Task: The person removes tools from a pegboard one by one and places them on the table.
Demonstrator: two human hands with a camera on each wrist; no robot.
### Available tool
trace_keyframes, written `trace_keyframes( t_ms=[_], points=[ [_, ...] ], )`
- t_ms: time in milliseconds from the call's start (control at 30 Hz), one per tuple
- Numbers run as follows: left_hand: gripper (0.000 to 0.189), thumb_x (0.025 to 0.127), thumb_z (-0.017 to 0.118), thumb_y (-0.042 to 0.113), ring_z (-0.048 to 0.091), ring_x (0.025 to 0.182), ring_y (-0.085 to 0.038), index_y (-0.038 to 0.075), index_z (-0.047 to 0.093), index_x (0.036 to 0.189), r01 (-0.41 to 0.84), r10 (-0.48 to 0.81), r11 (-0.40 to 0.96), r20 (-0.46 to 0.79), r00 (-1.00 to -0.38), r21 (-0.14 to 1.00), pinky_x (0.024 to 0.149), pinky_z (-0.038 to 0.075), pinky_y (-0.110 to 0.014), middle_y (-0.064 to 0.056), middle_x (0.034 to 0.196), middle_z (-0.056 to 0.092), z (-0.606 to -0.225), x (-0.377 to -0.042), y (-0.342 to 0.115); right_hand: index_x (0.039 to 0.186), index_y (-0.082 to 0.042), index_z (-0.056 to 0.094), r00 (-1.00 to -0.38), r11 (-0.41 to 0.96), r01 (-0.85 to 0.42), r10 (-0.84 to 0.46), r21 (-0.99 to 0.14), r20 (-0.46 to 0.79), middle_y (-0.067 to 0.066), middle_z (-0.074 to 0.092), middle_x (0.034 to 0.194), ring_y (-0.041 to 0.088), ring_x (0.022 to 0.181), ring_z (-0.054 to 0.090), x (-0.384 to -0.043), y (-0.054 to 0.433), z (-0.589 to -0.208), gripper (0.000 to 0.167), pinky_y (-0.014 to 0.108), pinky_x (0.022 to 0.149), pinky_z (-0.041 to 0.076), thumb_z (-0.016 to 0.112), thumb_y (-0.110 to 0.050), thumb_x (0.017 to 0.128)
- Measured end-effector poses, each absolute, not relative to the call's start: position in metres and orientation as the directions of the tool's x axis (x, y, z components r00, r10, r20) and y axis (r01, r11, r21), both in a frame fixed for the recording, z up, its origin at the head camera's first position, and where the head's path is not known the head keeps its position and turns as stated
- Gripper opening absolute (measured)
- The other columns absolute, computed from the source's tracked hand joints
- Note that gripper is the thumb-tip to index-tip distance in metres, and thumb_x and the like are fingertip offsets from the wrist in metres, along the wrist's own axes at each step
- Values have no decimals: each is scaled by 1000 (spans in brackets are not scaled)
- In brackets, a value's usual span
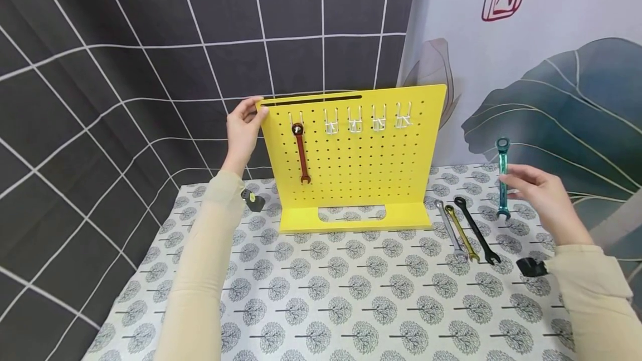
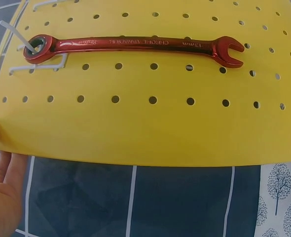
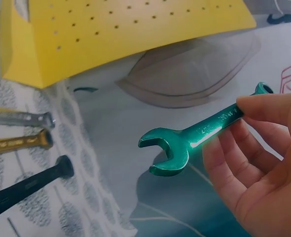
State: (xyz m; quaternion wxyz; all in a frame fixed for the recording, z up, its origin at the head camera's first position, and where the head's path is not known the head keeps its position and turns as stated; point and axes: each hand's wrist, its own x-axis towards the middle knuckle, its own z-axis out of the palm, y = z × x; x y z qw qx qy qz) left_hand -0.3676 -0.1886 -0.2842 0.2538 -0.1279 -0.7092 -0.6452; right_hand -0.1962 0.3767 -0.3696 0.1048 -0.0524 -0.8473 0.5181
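Observation:
A yellow pegboard [image 1: 351,171] stands upright on the table, and my left hand [image 1: 242,130] pinches its upper left corner between thumb and fingers. From the leftmost hook hangs a red combination wrench [image 1: 302,155], ring end up; the left wrist view shows the red wrench [image 2: 135,44] with the hook through its ring. Off to the right, my right hand [image 1: 541,196] holds a green combination wrench [image 1: 503,177] above the table, ring end up. In the right wrist view, thumb and fingers grip the green wrench [image 3: 204,132] along its shaft, with the open end showing.
On the table right of the pegboard lie a silver wrench [image 1: 450,230], a yellow-gold wrench [image 1: 461,233] and a black wrench [image 1: 477,231], side by side. Several white hooks [image 1: 355,121] line the upper board. A dark tiled curtain [image 1: 321,15] hangs behind the table.

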Motion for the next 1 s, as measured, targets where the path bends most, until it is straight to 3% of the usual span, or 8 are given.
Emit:
trace_keyframes(
  t_ms=[67, 133, 300, 467, 567, 700, 800, 1000],
  points=[
    [33, 92, 74, 10, 63, 93, -14, 3, 68, 124, 507, -148, 128, 522, -840, 852, 85, 52, -23, -8, 111, 68, -285, -368, -189, 138, -19, 57, -976, 478, -4, 190, -878, 108, -32, 57, 101, -10, 85, 60, -196, 378, -375, 43, 13, 71, 49, 64, -36, 99],
    [33, 92, 75, 10, 63, 93, -13, 3, 68, 124, 508, -147, 129, 523, -839, 852, 85, 52, -23, -8, 111, 68, -285, -368, -189, 146, -14, 51, -980, 502, 14, 180, -865, 88, -32, 54, 102, -10, 84, 60, -195, 379, -379, 53, 25, 83, 52, 63, -39, 100],
    [34, 92, 74, 11, 63, 92, -12, 2, 68, 124, 515, -146, 147, 534, -833, 844, 85, 53, -23, -7, 110, 68, -286, -369, -191, 154, 0, 36, -986, 553, 51, 162, -832, 47, -23, 50, 113, -9, 82, 59, -196, 381, -390, 74, 53, 91, 46, 59, -46, 101],
    [34, 93, 74, 12, 63, 93, -13, 2, 67, 125, 518, -142, 149, 537, -832, 842, 85, 52, -23, -7, 109, 67, -285, -368, -190, 151, 4, 37, -988, 567, 62, 154, -821, 32, 4, 49, 133, -9, 81, 60, -196, 386, -402, 73, 48, 89, 50, 58, -45, 101],
    [34, 93, 74, 12, 63, 93, -13, 1, 67, 124, 516, -138, 145, 533, -835, 845, 85, 52, -23, -8, 109, 67, -284, -366, -188, 149, 3, 41, -989, 553, 52, 145, -832, 34, -7, 57, 122, -9, 82, 61, -194, 388, -411, 68, 29, 80, 55, 60, -42, 101],
    [34, 93, 74, 12, 63, 93, -14, 1, 67, 125, 509, -136, 145, 527, -839, 848, 84, 52, -23, -9, 111, 67, -283, -365, -188, 150, 2, 41, -988, 544, 74, 153, -836, 12, -22, 52, 109, -8, 79, 61, -193, 388, -418, 70, 39, 84, 55, 60, -43, 100],
    [34, 93, 74, 12, 63, 93, -15, 2, 67, 125, 508, -137, 140, 524, -840, 850, 83, 53, -23, -10, 112, 68, -284, -365, -188, 151, 4, 39, -986, 560, 92, 164, -823, 2, -16, 52, 114, -9, 79, 61, -193, 387, -421, 72, 46, 85, 55, 60, -44, 101],
    [34, 93, 73, 11, 63, 91, -14, 1, 67, 125, 519, -131, 142, 536, -834, 843, 82, 53, -23, -11, 112, 68, -284, -365, -189, 147, 10, 41, -989, 587, 69, 145, -807, 21, 23, 51, 134, -9, 79, 59, -190, 389, -429, 68, 27, 71, 57, 58, -39, 103]
  ],
)
